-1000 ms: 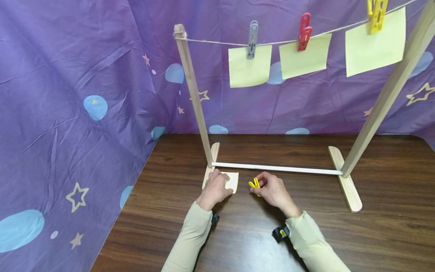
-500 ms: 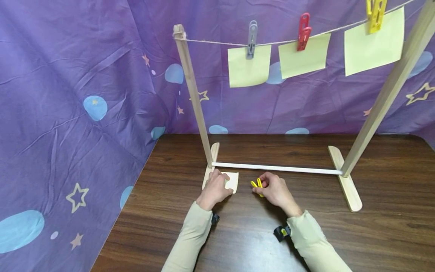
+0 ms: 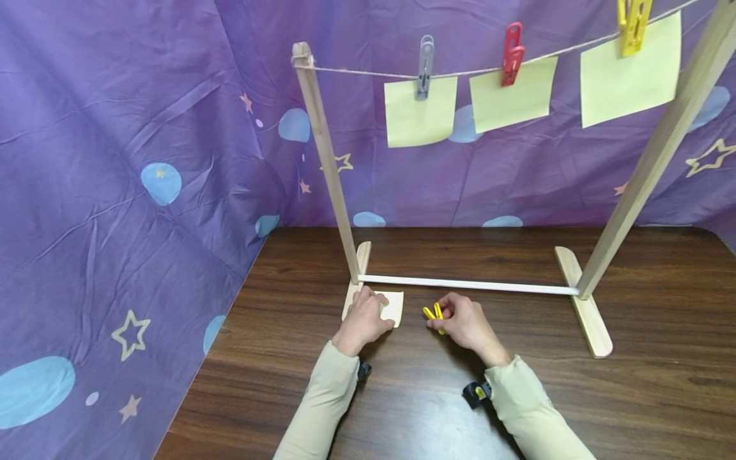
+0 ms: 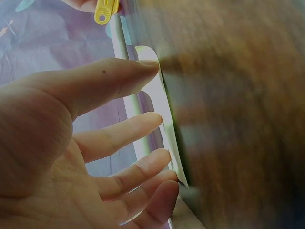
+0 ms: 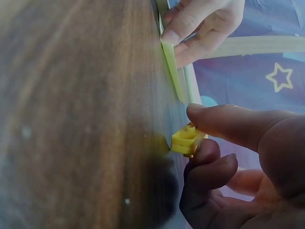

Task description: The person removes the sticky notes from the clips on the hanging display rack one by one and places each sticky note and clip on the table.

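Head view: my left hand (image 3: 363, 319) is just below frame center, fingers spread and only slightly bent, tips and thumb on a pale yellow note (image 3: 394, 308) at the table. Can't tell if the note lies fully flat. My right hand (image 3: 467, 322) is to the right of it, thumb and fingertips pinching a yellow clothespin (image 3: 439, 312). Handles point to the upper left of the frame; clothespin and note are apart, close to each other. Left wrist view has the same clothespin at the top left edge.

Wooden stand behind both hands: left post (image 3: 328, 160), right post (image 3: 650, 166), white crossbar (image 3: 468, 285) running across just above my hands. Left foot (image 3: 363, 255) is partly behind my left hand; can't tell if they touch. String (image 3: 362, 71) spans the upper part of the frame. Three notes hang on it, left to right: gray peg (image 3: 425, 67), red peg (image 3: 512, 56), yellow peg (image 3: 635, 27) cut off by the top edge. Brown wood table (image 3: 546, 409) below, purple star-print cloth (image 3: 201, 83) behind and at left.
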Action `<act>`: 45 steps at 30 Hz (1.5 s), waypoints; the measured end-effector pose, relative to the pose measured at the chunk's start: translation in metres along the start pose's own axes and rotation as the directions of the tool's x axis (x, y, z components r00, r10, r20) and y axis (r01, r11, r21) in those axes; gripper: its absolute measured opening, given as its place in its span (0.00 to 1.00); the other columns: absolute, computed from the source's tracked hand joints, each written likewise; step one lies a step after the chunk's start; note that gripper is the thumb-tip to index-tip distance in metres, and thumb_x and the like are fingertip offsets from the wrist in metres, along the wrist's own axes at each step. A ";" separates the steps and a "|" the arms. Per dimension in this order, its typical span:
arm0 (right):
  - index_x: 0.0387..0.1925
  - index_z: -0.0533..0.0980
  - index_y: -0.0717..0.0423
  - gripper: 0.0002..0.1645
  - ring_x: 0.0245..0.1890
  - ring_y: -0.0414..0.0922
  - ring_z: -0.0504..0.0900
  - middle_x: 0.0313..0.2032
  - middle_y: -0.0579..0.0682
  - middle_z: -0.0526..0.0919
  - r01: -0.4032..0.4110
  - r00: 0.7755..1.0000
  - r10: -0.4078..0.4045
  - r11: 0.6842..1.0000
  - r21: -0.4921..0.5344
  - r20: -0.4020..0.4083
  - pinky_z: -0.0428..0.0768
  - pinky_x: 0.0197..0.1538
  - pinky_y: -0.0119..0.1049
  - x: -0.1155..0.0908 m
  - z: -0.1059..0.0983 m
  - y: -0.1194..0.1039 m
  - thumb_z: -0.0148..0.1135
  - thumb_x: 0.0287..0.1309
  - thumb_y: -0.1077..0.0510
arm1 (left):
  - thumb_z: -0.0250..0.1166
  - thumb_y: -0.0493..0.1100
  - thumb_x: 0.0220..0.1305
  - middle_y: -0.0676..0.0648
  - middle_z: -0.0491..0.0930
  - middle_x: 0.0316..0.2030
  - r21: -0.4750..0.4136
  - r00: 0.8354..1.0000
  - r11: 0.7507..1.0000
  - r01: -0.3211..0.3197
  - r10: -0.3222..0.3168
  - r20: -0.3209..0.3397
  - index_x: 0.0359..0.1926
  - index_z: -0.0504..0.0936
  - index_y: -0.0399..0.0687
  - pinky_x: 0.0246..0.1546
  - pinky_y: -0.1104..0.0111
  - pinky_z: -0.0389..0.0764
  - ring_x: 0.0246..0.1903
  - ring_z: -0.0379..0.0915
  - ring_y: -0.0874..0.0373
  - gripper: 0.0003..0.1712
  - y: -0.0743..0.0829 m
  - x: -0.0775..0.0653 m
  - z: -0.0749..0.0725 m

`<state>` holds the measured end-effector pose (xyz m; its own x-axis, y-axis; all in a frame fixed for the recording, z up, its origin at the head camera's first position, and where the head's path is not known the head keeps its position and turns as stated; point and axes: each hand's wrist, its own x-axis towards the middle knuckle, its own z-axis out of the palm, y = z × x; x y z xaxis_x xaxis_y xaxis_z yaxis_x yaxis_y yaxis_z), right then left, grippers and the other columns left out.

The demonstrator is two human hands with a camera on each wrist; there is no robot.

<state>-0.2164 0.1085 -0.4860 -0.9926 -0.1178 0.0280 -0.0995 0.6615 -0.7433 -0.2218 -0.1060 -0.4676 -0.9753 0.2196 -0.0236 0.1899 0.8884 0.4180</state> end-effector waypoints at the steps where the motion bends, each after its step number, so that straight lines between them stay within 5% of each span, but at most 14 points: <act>1: 0.35 0.78 0.60 0.19 0.24 0.40 0.74 0.25 0.48 0.79 -0.002 1.000 0.002 1.000 0.000 0.002 0.73 0.30 0.34 0.000 0.000 0.000 0.75 0.41 0.56 | 0.73 0.46 0.49 0.39 0.73 0.46 0.002 1.000 1.000 0.000 0.000 0.000 0.49 0.82 0.40 0.45 0.56 0.75 0.47 0.66 0.45 0.25 0.000 0.000 0.000; 38: 0.35 0.78 0.63 0.22 0.23 0.41 0.75 0.23 0.49 0.82 -0.046 0.998 0.047 0.999 -0.027 0.036 0.73 0.29 0.34 -0.002 -0.002 -0.001 0.77 0.38 0.55 | 0.74 0.45 0.48 0.39 0.73 0.45 0.001 1.000 1.000 -0.003 0.003 0.003 0.49 0.82 0.40 0.44 0.56 0.75 0.47 0.66 0.45 0.26 0.000 0.000 -0.001; 45: 0.36 0.78 0.63 0.22 0.22 0.41 0.76 0.24 0.50 0.82 -0.074 0.996 0.075 0.997 -0.018 0.055 0.74 0.27 0.33 -0.001 -0.004 -0.002 0.74 0.44 0.52 | 0.74 0.45 0.48 0.39 0.73 0.46 -0.006 1.000 1.000 0.000 0.000 0.007 0.49 0.82 0.40 0.46 0.56 0.74 0.47 0.66 0.45 0.26 0.001 -0.001 -0.002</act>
<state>-0.2155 0.1098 -0.4819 -0.9920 -0.1087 -0.0646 -0.0272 0.6820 -0.7309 -0.2209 -0.1058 -0.4652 -0.9746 0.2221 -0.0298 0.1890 0.8862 0.4230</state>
